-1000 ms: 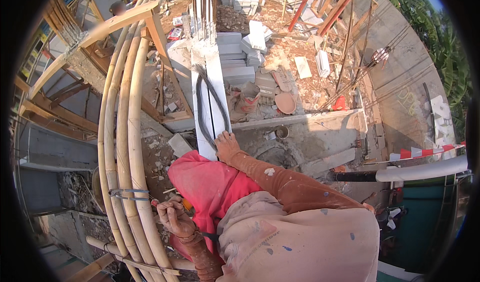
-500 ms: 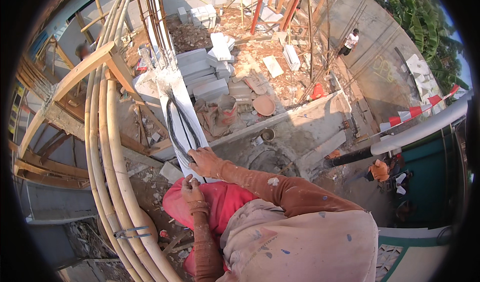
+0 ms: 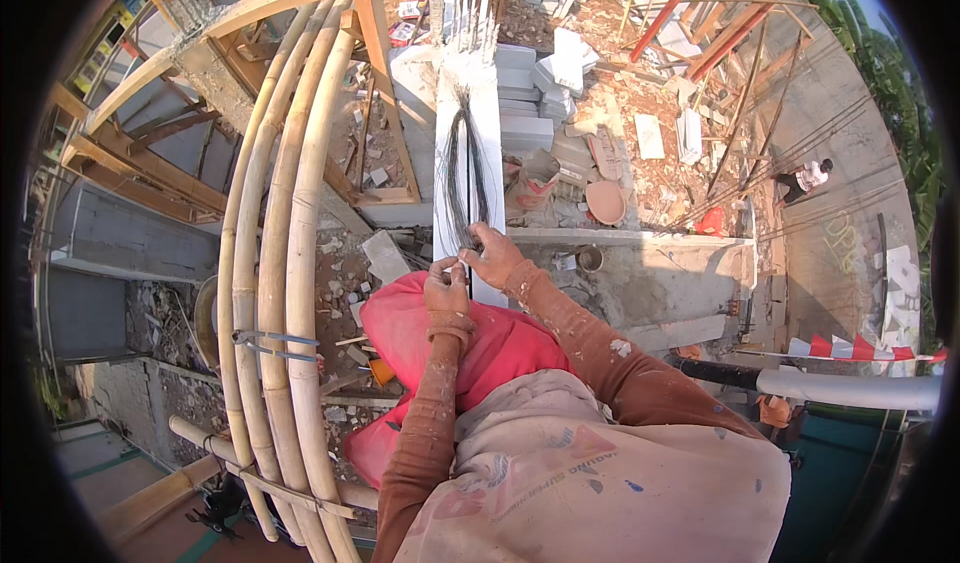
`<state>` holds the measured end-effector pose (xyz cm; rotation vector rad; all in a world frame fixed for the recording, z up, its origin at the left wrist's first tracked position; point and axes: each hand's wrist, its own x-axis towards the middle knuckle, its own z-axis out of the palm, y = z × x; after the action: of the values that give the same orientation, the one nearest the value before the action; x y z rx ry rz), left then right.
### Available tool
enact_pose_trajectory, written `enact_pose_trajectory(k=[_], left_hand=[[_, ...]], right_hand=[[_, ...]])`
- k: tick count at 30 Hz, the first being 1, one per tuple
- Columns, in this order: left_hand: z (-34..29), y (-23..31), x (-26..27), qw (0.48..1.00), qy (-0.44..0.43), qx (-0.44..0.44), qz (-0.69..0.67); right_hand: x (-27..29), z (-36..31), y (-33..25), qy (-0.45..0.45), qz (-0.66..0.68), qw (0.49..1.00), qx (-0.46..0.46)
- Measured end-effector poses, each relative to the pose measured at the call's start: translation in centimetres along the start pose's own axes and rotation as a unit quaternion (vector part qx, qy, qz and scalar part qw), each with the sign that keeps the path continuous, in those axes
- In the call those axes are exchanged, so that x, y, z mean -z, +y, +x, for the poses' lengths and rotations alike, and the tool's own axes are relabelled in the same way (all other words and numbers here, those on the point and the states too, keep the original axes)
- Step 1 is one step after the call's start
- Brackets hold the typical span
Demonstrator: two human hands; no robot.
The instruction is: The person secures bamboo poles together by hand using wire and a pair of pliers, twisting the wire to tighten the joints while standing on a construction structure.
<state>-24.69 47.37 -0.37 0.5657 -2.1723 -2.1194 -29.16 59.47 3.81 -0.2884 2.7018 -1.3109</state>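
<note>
Wire [image 3: 452, 178] lies in a dark bent bundle along the white beam [image 3: 494, 203], between its left and right edges. Over the right edge, the right hand [image 3: 495, 260] is half curled at the bundle's near end; by the left edge, the left hand [image 3: 447, 288] has its fingers bent, nearly closed, fingertips close to the right's. Whether either grips wire, I cannot tell.

Bright sun bleaches the white blocks [image 3: 568, 61] and warms the rubble [image 3: 612, 103] ahead of me, while much of the concrete floor [image 3: 640, 298] lies shaded and my fisheye lens (black-cornered) bows the bamboo poles [image 3: 303, 213].
</note>
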Motion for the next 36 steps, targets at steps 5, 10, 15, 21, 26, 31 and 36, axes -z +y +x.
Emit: enact_pose_trajectory(k=[5, 10, 15, 21, 26, 31, 36], left_hand=[[-0.2, 1.0, -0.3, 0.996, -0.006, 0.048, 0.079], [0.2, -1.1, 0.6, 0.993, 0.025, 0.061, 0.098], [0.8, -3.2, 0.4, 0.995, -0.006, 0.092, 0.046], [1.0, -2.1, -0.3, 0.993, 0.001, 0.105, 0.059], [1.5, -1.5, -0.5, 0.991, 0.02, 0.082, 0.105], [1.7, -3.0, -0.1, 0.993, 0.037, 0.078, 0.076], [1.6, -3.0, -0.3, 0.99, 0.048, 0.107, 0.075]], right_hand=[[-0.7, 0.1, 2.0, 0.014, 0.038, 0.999, -0.033], [-0.6, 0.1, 1.8, 0.014, 0.043, 0.998, -0.036], [-0.4, 0.1, 1.5, 0.018, 0.085, 0.996, -0.01], [-0.5, -0.2, 1.0, 0.022, 0.077, 0.996, -0.033], [-0.9, 0.1, 2.7, 0.024, 0.073, 0.997, -0.006], [-1.2, -0.1, 2.1, 0.012, 0.057, 0.998, -0.023], [-1.1, 0.0, 2.6, 0.001, 0.048, 0.998, -0.03]])
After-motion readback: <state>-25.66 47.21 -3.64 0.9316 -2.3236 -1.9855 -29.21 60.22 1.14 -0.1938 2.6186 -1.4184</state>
